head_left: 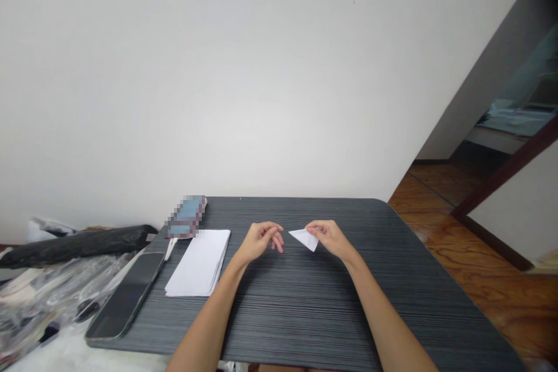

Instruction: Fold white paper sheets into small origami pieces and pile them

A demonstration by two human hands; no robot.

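Note:
My right hand (pixel 329 237) pinches a small folded white paper triangle (pixel 305 239) and holds it just above the dark striped table (pixel 305 302), its point aimed left. My left hand (pixel 261 239) hovers a little to the left of the paper, fingers curled loosely with nothing in them, a small gap away from the paper's tip.
A stack of white paper sheets (pixel 199 263) lies left of my hands. A dark phone (pixel 126 297) rests at the table's left edge. A blurred-out card or box (pixel 187 217) sits at the back left. Black and clear plastic bags (pixel 65 267) lie beyond the left edge. Wooden floor (pixel 471 256) is at the right.

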